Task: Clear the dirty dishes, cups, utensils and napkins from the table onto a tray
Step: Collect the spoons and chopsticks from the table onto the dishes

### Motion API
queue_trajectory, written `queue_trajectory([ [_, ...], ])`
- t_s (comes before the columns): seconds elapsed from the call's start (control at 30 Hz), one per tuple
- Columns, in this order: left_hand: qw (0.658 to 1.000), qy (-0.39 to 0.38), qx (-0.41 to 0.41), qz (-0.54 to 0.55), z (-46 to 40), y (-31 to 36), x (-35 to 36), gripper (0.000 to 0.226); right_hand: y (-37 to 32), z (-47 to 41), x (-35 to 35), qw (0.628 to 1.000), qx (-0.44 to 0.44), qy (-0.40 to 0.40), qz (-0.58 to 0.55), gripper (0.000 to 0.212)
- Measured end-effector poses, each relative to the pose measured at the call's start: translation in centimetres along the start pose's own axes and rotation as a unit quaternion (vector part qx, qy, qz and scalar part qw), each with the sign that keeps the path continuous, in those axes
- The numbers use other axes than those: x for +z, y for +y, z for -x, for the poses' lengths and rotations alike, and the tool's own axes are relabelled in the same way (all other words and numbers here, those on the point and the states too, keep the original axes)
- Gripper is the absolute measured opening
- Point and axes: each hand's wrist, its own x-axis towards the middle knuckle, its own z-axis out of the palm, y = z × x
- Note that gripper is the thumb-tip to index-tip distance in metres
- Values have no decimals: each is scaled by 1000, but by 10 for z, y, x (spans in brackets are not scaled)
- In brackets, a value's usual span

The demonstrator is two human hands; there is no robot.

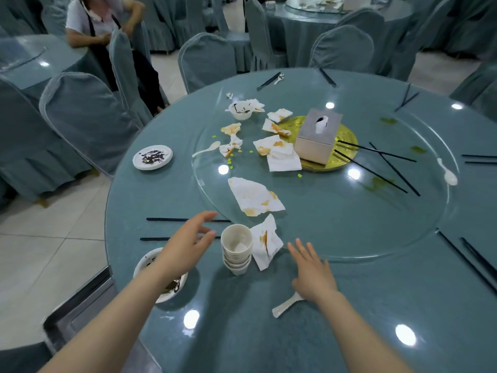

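A stack of several white cups (237, 249) stands near the front of the round table (349, 305). My left hand (188, 243) hovers just left of it, fingers spread and holding nothing. My right hand (312, 270) is open to the right of the stack, next to a stained napkin (266, 240). A white spoon (286, 305) lies partly under my right wrist. My left forearm covers part of a dirty bowl (150, 265). A pair of black chopsticks (166, 228) lies behind my left hand. A larger stained napkin (254, 196) sits on the glass turntable (376, 224).
Farther back are a dirty saucer (152, 157), a dirty bowl (241, 110), crumpled napkins (277, 152), spoons, scattered chopsticks (376, 165) and a tissue box (318, 135) on a gold plate. A metal cart (80, 313) stands at the table's left edge. Covered chairs ring the table; a person (102, 22) stands far left.
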Motion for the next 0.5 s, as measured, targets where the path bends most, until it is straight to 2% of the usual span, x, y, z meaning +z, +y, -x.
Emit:
queue_trajectory([
  [0.13, 999, 39, 12, 19, -7, 10, -1, 26, 23, 10, -7, 998, 35, 13, -54, 80],
  [0.27, 998, 57, 13, 25, -12, 18, 0, 22, 47, 15, -14, 988, 83, 65, -113, 62],
  [0.4, 998, 62, 5, 30, -14, 20, 4, 23, 66, 11, -24, 967, 153, 112, -168, 63],
  [0.43, 998, 62, 3, 32, -15, 20, 5, 23, 70, 9, -27, 966, 164, 122, -159, 57],
  [0.5, 997, 65, -5, 32, -16, 18, 5, 24, 75, 6, -29, 966, 152, 166, -126, 31],
])
